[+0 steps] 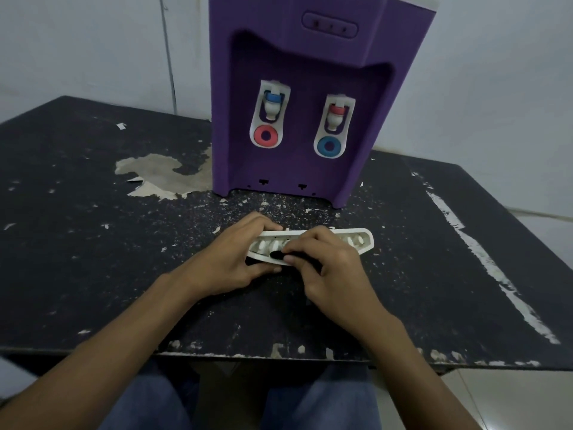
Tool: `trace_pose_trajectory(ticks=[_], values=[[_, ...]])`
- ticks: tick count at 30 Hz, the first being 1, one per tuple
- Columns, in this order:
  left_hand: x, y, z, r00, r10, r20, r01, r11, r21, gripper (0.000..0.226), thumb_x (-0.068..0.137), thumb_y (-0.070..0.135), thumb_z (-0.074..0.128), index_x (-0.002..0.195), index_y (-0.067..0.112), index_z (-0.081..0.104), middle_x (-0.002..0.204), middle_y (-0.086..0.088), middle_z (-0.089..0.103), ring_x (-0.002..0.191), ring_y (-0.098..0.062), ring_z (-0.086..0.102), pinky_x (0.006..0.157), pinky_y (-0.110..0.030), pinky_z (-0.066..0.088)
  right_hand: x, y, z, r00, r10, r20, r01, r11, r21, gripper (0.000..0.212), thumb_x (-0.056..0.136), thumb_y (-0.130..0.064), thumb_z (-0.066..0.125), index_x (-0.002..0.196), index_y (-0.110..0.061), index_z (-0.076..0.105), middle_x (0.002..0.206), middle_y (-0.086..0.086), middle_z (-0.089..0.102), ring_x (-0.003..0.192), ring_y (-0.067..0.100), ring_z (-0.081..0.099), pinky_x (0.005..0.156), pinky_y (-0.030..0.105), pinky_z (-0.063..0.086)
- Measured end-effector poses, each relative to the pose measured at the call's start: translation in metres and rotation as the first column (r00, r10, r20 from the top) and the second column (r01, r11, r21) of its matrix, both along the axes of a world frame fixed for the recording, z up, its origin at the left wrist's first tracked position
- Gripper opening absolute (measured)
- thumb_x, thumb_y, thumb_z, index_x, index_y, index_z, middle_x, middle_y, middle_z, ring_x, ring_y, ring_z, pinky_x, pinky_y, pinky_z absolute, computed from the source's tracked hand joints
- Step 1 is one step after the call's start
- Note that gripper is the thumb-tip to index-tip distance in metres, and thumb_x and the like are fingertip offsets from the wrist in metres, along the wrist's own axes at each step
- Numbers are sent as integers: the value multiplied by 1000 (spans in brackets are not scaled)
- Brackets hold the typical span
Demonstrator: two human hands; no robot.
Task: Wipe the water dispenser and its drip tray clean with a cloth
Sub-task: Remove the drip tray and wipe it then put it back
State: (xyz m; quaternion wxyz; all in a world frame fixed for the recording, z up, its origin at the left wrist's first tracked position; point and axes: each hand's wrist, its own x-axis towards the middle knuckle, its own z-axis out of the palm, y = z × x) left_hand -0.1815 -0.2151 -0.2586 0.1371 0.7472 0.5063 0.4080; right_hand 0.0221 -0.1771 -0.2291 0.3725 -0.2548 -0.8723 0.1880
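Observation:
A purple water dispenser (297, 97) with two white taps stands at the back of a worn black table (93, 243). In front of it lies the detached white drip tray (361, 240), tilted toward me. My left hand (235, 259) grips the tray's left end, thumb under its near edge. My right hand (331, 268) presses a small black cloth (279, 255) against the tray's near rim; most of the cloth is hidden under my fingers.
The table's black coating is peeled in pale patches (161, 173) left of the dispenser and in a strip (483, 262) on the right. A grey wall (77, 48) rises behind. My knees in blue trousers (316, 401) show below the table's front edge.

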Motion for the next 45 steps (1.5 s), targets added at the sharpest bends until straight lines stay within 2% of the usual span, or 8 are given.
trace_pose_trajectory(ticks=[13, 17, 22, 28, 32, 38, 42, 45], values=[[-1, 2, -2, 999, -11, 30, 11, 1000, -3, 49, 80, 32, 83, 121, 16, 60, 113, 7, 56, 101, -13, 61, 84, -34, 52, -7, 2, -4, 991, 5, 131, -8, 1000, 21, 15, 89, -12, 70, 103, -13, 74, 96, -3, 61, 83, 15, 62, 73, 38, 55], [-2, 1, -2, 999, -28, 33, 28, 999, 16, 46, 82, 27, 81, 121, 14, 60, 113, 3, 57, 100, -15, 62, 82, -39, 52, -19, 0, -8, 995, 28, 99, -33, 999, 42, 16, 90, -13, 67, 104, -14, 75, 97, -1, 63, 83, 18, 64, 70, 42, 56], [-1, 2, -1, 998, -33, 44, 32, 999, 15, 45, 82, 27, 82, 119, 13, 61, 112, 3, 58, 100, -15, 62, 83, -38, 52, -20, 1, -7, 999, 32, 31, -34, 998, 54, 13, 84, -4, 73, 94, -10, 77, 93, 0, 68, 81, 16, 67, 71, 35, 56], [-2, 0, 0, 998, -29, 60, 29, 1000, 0, 50, 79, 31, 84, 121, 13, 63, 113, 4, 58, 102, -13, 61, 86, -27, 51, 0, 5, -3, 977, -83, 199, 61, 991, 117, 18, 79, 3, 72, 89, -11, 77, 88, -2, 65, 74, 19, 64, 64, 39, 56], [-1, 0, 0, 998, -27, 58, 27, 1000, 0, 48, 80, 31, 84, 119, 14, 63, 113, 4, 58, 101, -13, 61, 85, -30, 52, -15, 0, 1, 962, -114, 249, 82, 987, 136, 14, 79, 1, 72, 85, -10, 76, 86, 2, 66, 70, 24, 63, 60, 43, 55], [-4, 0, 0, 998, -11, 61, 12, 1000, -6, 47, 80, 28, 85, 118, 14, 63, 111, 4, 59, 101, -13, 61, 85, -30, 52, -17, -3, 3, 973, -173, 154, 172, 985, 24, 14, 75, -8, 82, 84, -17, 76, 81, -3, 70, 67, 6, 56, 67, 20, 47], [-2, 0, 1, 998, -19, 59, 19, 1000, 2, 50, 79, 33, 84, 119, 13, 63, 111, 3, 59, 100, -13, 61, 84, -30, 52, -7, 2, 8, 949, -174, 263, 169, 985, 42, 9, 81, -6, 77, 86, -14, 78, 82, 0, 61, 71, 16, 58, 64, 26, 47], [0, 1, 0, 998, -16, 56, 15, 1000, 12, 48, 79, 28, 85, 118, 11, 63, 111, 1, 58, 98, -14, 61, 84, -35, 52, -18, -3, 7, 958, -172, 228, 174, 985, 11, 9, 81, -6, 77, 87, -13, 79, 82, -1, 57, 71, 13, 54, 63, 12, 38]])
